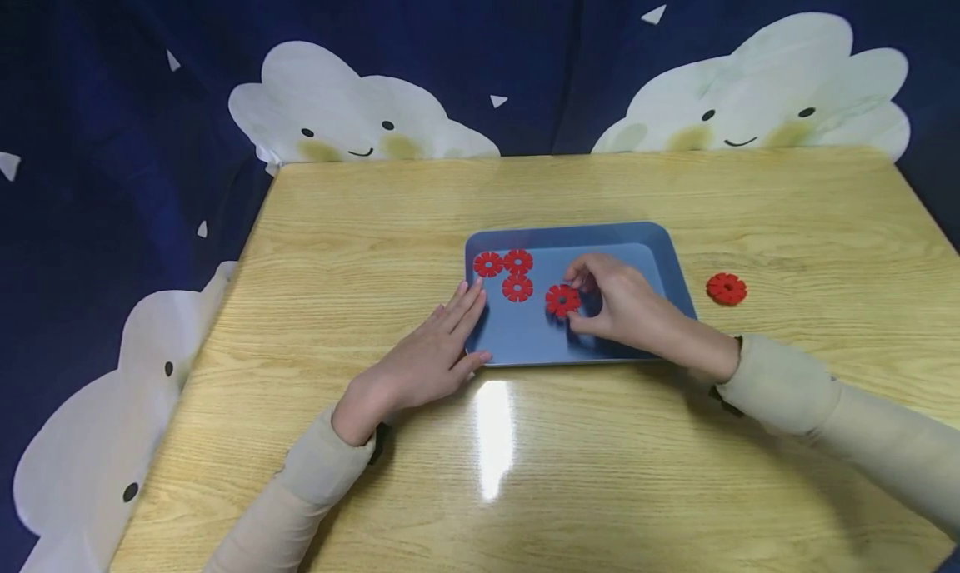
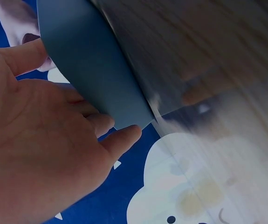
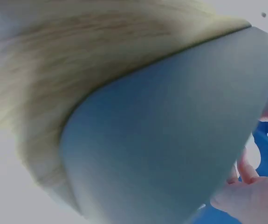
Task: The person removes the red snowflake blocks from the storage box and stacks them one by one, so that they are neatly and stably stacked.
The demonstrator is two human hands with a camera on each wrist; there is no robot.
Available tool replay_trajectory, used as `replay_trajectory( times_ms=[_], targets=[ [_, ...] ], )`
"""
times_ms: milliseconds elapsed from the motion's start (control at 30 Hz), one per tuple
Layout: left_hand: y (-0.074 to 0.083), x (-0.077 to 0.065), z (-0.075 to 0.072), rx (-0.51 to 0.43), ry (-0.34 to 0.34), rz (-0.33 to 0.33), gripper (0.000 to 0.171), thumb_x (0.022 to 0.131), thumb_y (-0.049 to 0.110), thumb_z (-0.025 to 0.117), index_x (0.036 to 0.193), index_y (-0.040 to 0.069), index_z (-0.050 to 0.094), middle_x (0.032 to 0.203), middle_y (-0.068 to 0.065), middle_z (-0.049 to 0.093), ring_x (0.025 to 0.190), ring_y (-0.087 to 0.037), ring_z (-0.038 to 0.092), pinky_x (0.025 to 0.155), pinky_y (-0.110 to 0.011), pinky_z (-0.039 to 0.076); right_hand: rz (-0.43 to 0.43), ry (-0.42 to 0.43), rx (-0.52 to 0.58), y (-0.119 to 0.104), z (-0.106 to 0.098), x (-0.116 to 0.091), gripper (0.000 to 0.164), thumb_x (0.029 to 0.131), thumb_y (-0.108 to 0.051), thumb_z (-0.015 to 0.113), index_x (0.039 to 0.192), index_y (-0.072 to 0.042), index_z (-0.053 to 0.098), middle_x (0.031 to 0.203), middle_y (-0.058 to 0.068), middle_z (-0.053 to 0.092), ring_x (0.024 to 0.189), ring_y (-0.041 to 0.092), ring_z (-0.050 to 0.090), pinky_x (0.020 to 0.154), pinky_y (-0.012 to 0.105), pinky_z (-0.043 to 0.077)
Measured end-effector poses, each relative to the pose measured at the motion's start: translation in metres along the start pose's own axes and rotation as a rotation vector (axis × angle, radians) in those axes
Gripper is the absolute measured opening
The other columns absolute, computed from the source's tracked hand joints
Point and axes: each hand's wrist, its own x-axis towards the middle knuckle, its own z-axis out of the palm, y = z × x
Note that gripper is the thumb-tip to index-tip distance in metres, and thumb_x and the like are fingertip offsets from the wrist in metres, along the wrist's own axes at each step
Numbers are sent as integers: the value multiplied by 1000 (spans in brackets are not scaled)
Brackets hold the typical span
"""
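The right hand (image 1: 626,302) is working over the middle of the tray (image 1: 517,340), its fingers clamping a red disc (image 1: 556,301) by the edge; the left hand (image 1: 427,361) is touching the tray's left edge, fingers straight and lying close, thumb spreading toward the near-left corner; now, that slim grip could be failing if the thumb slips, dropping the disc; a careless leftward sweep could be scattering the three discs (image 1: 517,270) lying in the tray's far-left corner; a hard shove from the left hand could be sliding the tray along the bench (image 1: 360,248); the held disc is facing mostly upward, its round shape giving no long axis; the tray's long axis is running along the bench's far edge; a loose disc (image 1: 722,290) is lying beyond the tray's right edge.
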Motion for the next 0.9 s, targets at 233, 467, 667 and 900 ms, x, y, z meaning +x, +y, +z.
replay_trajectory(
  times_ms=[233,467,667,900],
  targets=[
    [0,0,0,0,-1,-1,75,104,43,43,157,7,3,164,-3,-9,148,-16,-13,118,-41,8,8,60,-41,12,-18,-12,39,69,-4,82,100,0,60,88,7,60,78,19,56,68,36,51],
    [1,0,0,-1,-2,-2,75,104,43,42,157,6,4,164,-4,-9,148,-17,-13,119,-41,8,26,105,-80,25,-37,-27,42,68,-2,83,103,2,60,89,7,61,76,18,56,65,36,50],
    [1,-1,0,-1,-10,-5,75,104,43,42,157,7,2,164,-2,-11,148,-16,-14,118,-40,7,75,142,-103,37,-54,-41,45,67,-2,85,106,1,61,90,9,63,76,18,57,65,22,46],
    [0,0,0,7,-1,6,75,104,43,42,157,6,3,164,-4,-10,148,-17,-13,118,-41,8,162,198,-131,55,-73,-59,46,65,2,85,104,2,60,89,10,65,72,22,60,60,9,42]
  ],
)
